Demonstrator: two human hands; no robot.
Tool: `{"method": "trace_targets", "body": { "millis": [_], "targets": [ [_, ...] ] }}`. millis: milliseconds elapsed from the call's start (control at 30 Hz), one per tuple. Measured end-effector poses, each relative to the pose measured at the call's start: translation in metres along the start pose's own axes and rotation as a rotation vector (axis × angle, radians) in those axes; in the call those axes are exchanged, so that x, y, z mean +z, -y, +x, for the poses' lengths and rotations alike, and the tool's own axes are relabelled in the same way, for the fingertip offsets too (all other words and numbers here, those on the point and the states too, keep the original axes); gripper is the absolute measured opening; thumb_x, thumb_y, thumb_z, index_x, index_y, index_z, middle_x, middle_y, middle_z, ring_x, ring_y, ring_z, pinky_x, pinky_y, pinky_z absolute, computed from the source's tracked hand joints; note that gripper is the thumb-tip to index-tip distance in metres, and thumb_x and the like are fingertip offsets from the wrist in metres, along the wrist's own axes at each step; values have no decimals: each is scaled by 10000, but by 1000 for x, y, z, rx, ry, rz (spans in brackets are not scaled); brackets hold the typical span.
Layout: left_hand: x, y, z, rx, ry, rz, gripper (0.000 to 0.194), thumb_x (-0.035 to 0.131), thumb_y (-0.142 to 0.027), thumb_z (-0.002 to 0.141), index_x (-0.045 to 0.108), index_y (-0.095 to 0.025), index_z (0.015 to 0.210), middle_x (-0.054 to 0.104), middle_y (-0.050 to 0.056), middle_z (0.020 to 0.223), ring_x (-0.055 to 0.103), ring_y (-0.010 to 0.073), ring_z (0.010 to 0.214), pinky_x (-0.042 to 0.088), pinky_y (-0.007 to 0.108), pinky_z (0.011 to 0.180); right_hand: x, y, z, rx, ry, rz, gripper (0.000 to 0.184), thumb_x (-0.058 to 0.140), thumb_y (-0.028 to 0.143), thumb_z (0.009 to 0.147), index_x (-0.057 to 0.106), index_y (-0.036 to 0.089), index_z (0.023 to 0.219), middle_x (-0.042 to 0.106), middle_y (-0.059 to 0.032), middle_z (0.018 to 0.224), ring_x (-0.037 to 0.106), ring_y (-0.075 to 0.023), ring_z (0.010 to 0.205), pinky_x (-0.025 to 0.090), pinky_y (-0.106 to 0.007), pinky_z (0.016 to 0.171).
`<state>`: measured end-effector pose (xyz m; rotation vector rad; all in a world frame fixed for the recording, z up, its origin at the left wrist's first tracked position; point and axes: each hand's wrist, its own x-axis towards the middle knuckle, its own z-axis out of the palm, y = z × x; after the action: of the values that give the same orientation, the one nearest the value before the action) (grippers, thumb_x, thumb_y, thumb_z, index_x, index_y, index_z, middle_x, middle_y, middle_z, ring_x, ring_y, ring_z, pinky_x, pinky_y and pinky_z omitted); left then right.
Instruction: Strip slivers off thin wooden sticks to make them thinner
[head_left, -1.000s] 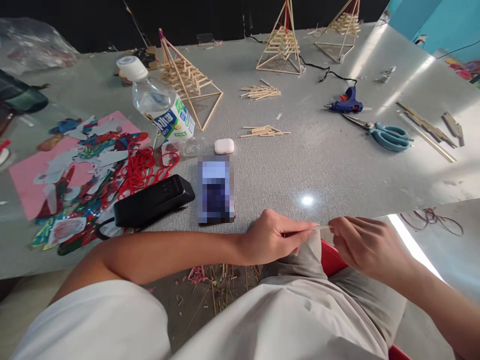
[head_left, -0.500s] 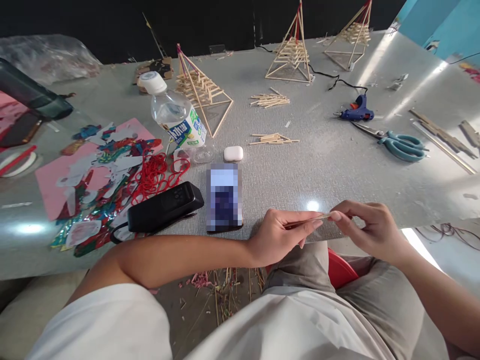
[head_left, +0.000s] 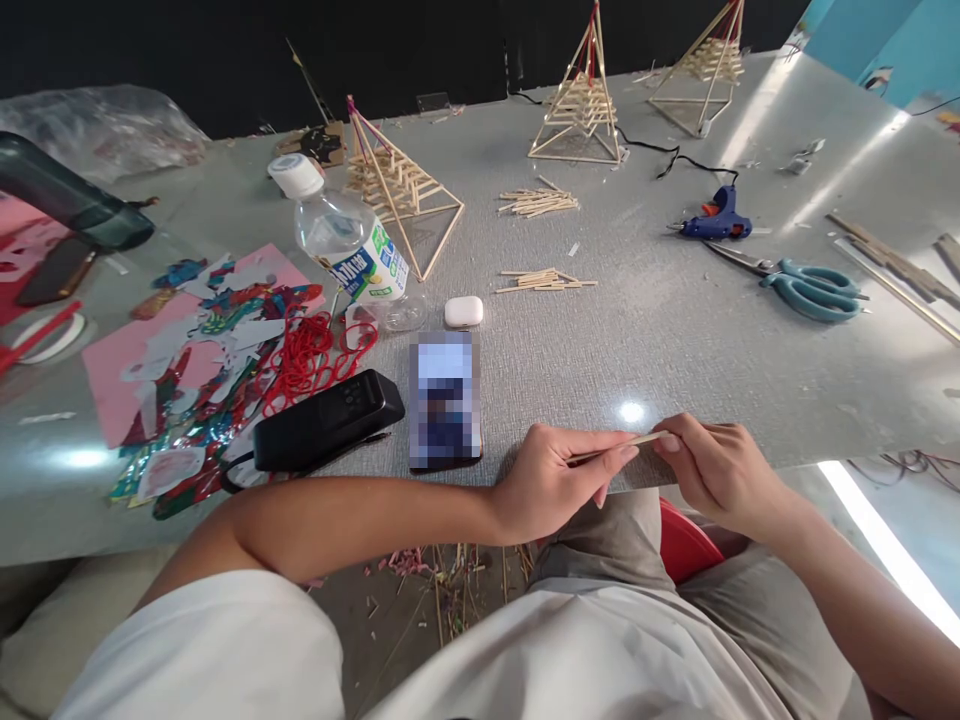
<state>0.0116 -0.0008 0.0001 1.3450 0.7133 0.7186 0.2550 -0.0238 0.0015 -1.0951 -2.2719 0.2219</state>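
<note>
My left hand (head_left: 551, 480) and my right hand (head_left: 712, 468) meet at the table's near edge, both pinched on one thin wooden stick (head_left: 616, 447) held almost level between them. The left fingers grip its left part, the right fingertips its right end. Just left of my left hand a phone (head_left: 445, 400) lies flat on the grey table (head_left: 675, 330). Two small piles of cut sticks (head_left: 545, 280) lie further back in the middle.
A black pouch (head_left: 324, 421), red cord (head_left: 311, 355), coloured paper scraps (head_left: 187, 370) and a tipped water bottle (head_left: 346, 245) fill the left. White earbud case (head_left: 463, 311) sits behind the phone. Stick pyramids (head_left: 401, 195) stand at the back; glue gun (head_left: 712, 218) and scissors (head_left: 810, 287) right.
Both hands have stayed pinched on the stick at the table edge, and the right hand has closed in toward the left. The view has shifted slightly.
</note>
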Motion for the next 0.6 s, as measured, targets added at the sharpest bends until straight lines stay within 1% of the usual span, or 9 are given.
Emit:
{"method": "trace_targets", "body": {
  "millis": [167,433,600],
  "targets": [
    [0,-3,0,-27,0,-22,416,696,-397,1063,842,-107,1323,543,-45,550,458,73,518,374,208,530,3,-2,-3,-33,1,-99,192,401,149,1151,552,202,1046,529,72,622,430,-103,427,315,-252,463],
    [1,-5,0,-54,0,-20,425,695,-398,1052,844,-100,1316,540,-47,549,462,76,524,373,214,537,6,-2,-6,-29,-3,-109,191,410,131,1136,541,206,1019,522,68,645,452,-104,442,318,-254,463],
    [1,-5,0,-57,5,-15,429,688,-401,1056,843,-99,1317,534,-50,549,458,73,523,371,213,539,9,-1,-6,-38,-44,-141,192,426,100,1107,534,209,991,511,73,634,439,-100,440,324,-246,463]
  ]
}}
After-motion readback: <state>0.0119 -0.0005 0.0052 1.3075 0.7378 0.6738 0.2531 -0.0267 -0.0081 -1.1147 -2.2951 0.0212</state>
